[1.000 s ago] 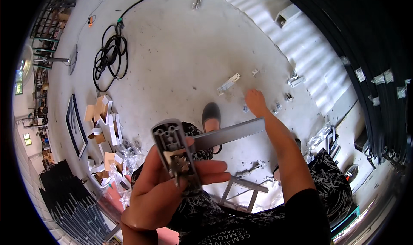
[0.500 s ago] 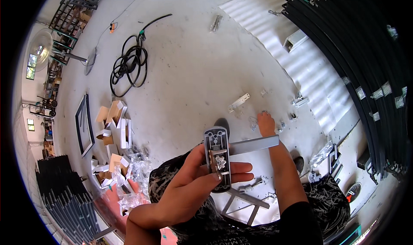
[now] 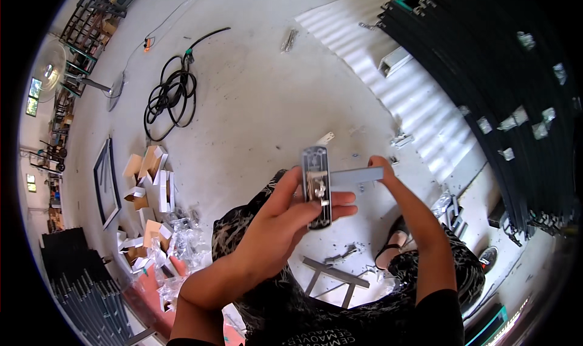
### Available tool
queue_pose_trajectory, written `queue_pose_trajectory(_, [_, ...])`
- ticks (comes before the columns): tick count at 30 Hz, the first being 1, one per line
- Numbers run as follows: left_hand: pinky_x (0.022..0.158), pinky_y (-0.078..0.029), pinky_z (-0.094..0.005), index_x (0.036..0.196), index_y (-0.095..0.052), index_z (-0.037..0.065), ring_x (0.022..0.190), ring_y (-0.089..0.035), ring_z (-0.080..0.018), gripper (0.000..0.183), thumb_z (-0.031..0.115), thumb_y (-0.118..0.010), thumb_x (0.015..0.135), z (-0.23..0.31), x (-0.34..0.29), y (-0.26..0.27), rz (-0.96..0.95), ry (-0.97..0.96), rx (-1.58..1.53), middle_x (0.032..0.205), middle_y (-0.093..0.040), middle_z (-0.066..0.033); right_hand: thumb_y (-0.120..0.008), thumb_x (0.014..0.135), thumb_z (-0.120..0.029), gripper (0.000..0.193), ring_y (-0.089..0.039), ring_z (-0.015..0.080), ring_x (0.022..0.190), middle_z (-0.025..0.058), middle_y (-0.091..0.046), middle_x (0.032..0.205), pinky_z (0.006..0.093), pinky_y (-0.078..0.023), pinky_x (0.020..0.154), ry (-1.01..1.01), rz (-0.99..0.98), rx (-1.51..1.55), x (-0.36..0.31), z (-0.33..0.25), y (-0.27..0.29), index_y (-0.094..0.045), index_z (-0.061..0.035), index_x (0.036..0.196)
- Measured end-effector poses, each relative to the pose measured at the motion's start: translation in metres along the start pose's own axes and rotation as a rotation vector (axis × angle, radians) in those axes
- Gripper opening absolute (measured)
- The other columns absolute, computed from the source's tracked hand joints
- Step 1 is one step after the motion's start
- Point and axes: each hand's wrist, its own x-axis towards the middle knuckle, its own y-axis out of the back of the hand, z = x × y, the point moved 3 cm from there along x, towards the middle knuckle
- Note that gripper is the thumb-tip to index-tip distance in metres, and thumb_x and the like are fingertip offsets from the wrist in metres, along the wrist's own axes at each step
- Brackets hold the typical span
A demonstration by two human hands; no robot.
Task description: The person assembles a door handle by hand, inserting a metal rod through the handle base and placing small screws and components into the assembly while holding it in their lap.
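Note:
My left hand (image 3: 267, 230) grips a grey lever door handle (image 3: 358, 176) by its long backplate (image 3: 316, 215), thumb on one edge and fingers behind. The plate's hollow underside faces up, with posts and a small metal mechanism inside. Its lever sticks out to the right. Beyond the lever's end is my right hand (image 3: 381, 162), its curled fingers partly covered by the lever. Whether it touches the lever, or what it holds, I cannot make out. Past the handle, a pale metal strip with holes (image 3: 327, 138) lies on the floor.
Small hardware (image 3: 401, 141) lies on the floor at right, near white foam sheeting (image 3: 419, 115) and stacked black profiles (image 3: 473, 73). At left are opened cartons (image 3: 152, 161), plastic bags (image 3: 188, 237) and a coiled black hose (image 3: 173, 97). A metal frame (image 3: 334, 272) lies near my legs.
My left hand has raised and turned the handle slightly. My right hand has drawn in behind the lever's end, its fingers now less visible. The view has shifted, and a sandalled foot now shows.

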Motion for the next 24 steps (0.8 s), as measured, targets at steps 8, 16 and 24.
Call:
queue_pose_trajectory(8, [0.097, -0.044, -0.0411, 0.133, -0.029, 0.001, 0.109, -0.058, -0.0342, 0.045, 0.004, -0.043, 0.090, -0.017, 0.004, -0.003, -0.142, -0.116, 0.133, 0.116, -0.057, -0.0250, -0.078, 0.077, -0.030, 0.038, -0.045, 0.0081, 0.049, 0.0026, -0.052, 0.063, 0.0223, -0.037, 0.041, 0.049, 0.132, 0.612, -0.138, -0.114, 0.245, -0.051, -0.0036, 0.083])
queue_pose_trajectory(16, [0.095, -0.045, -0.0388, 0.130, -0.033, 0.001, 0.108, -0.059, -0.0324, 0.043, 0.007, -0.046, 0.089, -0.036, 0.024, -0.013, -0.241, -0.190, 0.201, 0.115, -0.057, -0.0244, -0.060, 0.088, -0.005, 0.028, -0.049, 0.0057, 0.056, 0.0066, -0.058, 0.077, 0.0190, -0.036, 0.044, 0.187, 0.211, 0.922, -0.266, -0.199, 0.246, -0.049, -0.0001, 0.113])
queue_pose_trajectory(24, [0.091, -0.047, -0.0372, 0.132, -0.037, 0.009, 0.104, -0.058, -0.0171, 0.044, 0.005, -0.047, 0.089, -0.054, 0.041, -0.047, -0.308, -0.095, 0.199, 0.114, -0.054, -0.0067, -0.058, 0.088, -0.002, 0.040, -0.046, 0.0045, 0.051, 0.0032, -0.057, 0.076, 0.0182, -0.034, 0.040, 0.213, 0.295, 1.073, -0.259, -0.190, 0.233, -0.051, -0.0014, 0.128])
